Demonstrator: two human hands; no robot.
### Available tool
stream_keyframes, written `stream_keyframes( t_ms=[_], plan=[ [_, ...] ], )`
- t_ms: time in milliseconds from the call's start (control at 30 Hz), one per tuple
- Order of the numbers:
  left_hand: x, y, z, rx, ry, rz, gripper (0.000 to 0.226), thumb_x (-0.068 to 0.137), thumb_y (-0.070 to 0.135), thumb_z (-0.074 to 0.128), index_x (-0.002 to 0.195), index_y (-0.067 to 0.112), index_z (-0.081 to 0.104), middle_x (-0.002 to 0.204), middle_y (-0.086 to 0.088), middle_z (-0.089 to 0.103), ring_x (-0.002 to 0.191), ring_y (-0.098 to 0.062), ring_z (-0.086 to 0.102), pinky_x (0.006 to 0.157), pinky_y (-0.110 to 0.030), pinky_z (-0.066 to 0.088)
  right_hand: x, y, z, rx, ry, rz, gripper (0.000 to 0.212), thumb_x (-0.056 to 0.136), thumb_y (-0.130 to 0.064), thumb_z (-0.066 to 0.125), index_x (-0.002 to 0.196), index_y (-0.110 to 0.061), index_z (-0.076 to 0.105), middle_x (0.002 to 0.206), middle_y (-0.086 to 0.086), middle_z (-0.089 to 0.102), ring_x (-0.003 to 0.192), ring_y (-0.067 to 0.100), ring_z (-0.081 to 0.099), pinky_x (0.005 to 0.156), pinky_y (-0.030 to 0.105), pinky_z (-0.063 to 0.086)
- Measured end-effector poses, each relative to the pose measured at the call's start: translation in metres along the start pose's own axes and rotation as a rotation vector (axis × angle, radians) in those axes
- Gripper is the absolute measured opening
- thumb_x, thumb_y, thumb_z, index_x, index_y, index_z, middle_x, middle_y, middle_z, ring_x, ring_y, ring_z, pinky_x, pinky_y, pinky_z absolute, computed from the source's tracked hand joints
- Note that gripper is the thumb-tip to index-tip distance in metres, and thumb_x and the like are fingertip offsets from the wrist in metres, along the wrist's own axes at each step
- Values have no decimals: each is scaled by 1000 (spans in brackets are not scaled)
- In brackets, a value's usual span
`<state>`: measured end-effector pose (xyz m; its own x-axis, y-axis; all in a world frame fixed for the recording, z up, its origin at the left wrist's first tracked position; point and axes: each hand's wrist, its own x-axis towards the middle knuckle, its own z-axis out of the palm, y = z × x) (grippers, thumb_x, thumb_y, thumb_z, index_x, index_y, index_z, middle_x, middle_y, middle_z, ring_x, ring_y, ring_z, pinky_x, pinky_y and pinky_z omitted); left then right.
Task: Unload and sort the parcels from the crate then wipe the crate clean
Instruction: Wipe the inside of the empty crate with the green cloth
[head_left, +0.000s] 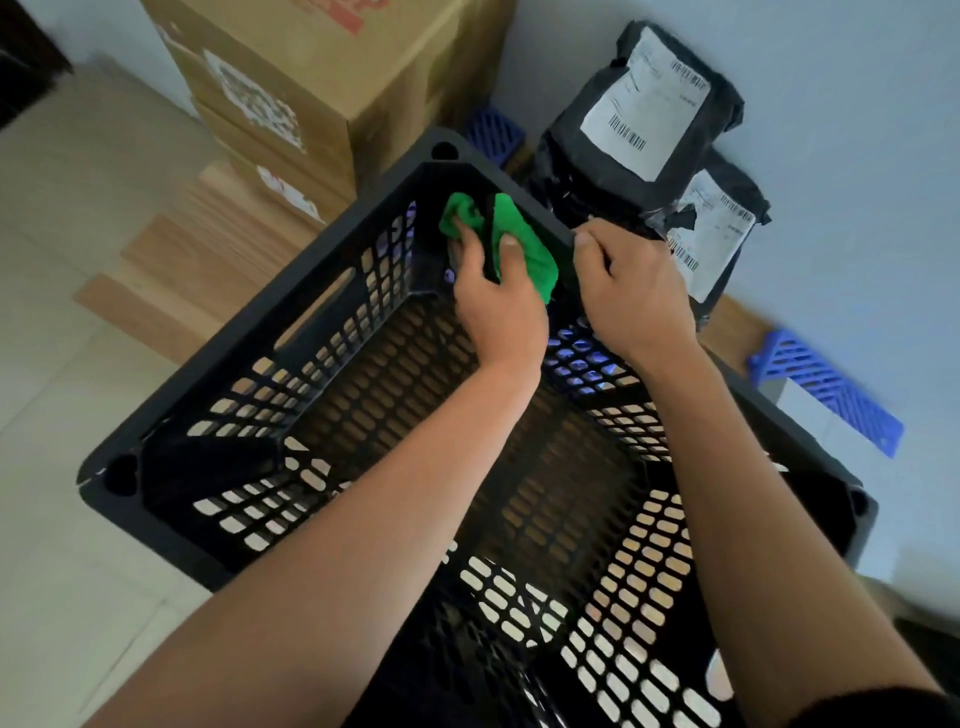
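A black perforated plastic crate (363, 395) sits on the pale tiled floor (78, 364), its open top facing the camera and nothing lying on its slotted bottom. Two bare forearms reach across it from the near edge. At the crate's far wall, the left hand (498, 306) holds a crumpled green cloth (519, 244) folded over a vertical rib inside that wall, fingers on one side and thumb on the other. Just beside it, the right hand (631, 296) curls over the crate's far rim, gripping it. Beyond the far rim, two black plastic mailer parcels (639, 130) with white barcode labels lean against the pale wall (831, 156). Past the crate's far left corner stand stacked brown cardboard boxes (291, 93). To the crate's right lies a blue slatted plastic piece (831, 395).
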<state>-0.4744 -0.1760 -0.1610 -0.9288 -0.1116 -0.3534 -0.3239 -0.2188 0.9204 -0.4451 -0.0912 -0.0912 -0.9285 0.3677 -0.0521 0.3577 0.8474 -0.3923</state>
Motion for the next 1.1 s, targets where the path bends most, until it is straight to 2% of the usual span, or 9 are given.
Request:
stream_keyframes(
  t_ms=[133,233,367,567,633,700,800,933,1100],
  plan=[
    [-2,-18,3,93,10,93,50,106,4,46,155,2,36,165,-14,28,155,-20,21,116,-5,11,3,2,3,-41,0,35,34,102,-36,34,69,-30,38,65,0,50,68,34,53,72,48,51],
    [0,-34,1,172,7,124,51,103,-2,46,153,2,41,162,-14,35,152,-20,27,122,-15,16,4,1,3,-58,9,48,34,102,-36,33,70,-28,38,65,2,50,68,34,53,72,48,50],
    [12,-53,-13,196,54,-17,44,102,2,49,145,8,56,149,-11,55,140,-22,48,121,-33,33,1,-1,4,-66,31,57,32,103,-34,34,73,-24,39,64,4,49,65,33,51,68,47,50],
    [43,-45,-23,-64,227,-349,48,107,13,46,154,11,43,150,-14,52,134,-29,53,106,-26,42,0,-5,5,-88,40,88,34,102,-34,33,69,-28,39,65,5,51,65,33,53,67,47,51],
    [58,-51,-23,-126,207,-463,46,106,11,44,151,4,46,146,-19,55,128,-34,56,94,-29,46,0,-4,5,-89,46,88,33,102,-33,33,71,-26,39,64,4,51,65,33,53,67,46,50],
    [64,-58,-26,-101,134,-540,42,106,16,42,144,1,51,141,-22,57,126,-37,58,98,-38,50,1,-4,5,-86,52,90,32,102,-33,34,71,-24,39,63,3,49,64,31,51,66,45,49],
    [75,-72,-30,-118,163,-578,41,103,19,41,138,4,58,135,-18,62,119,-36,62,103,-41,51,1,-4,7,-80,58,99,33,102,-34,34,71,-24,39,62,3,48,64,31,51,67,43,48],
    [98,-117,-15,-177,213,-624,43,86,39,55,119,15,69,117,-9,71,103,-31,70,98,-46,56,2,-5,7,-84,62,109,33,101,-35,33,71,-23,40,62,3,48,64,31,52,68,45,50],
    [62,-55,-3,-171,251,-586,43,100,28,46,139,18,62,132,-11,65,116,-33,64,105,-43,50,3,-6,7,-80,52,129,33,101,-35,32,73,-20,40,65,5,50,67,34,53,72,47,51]
  ],
)
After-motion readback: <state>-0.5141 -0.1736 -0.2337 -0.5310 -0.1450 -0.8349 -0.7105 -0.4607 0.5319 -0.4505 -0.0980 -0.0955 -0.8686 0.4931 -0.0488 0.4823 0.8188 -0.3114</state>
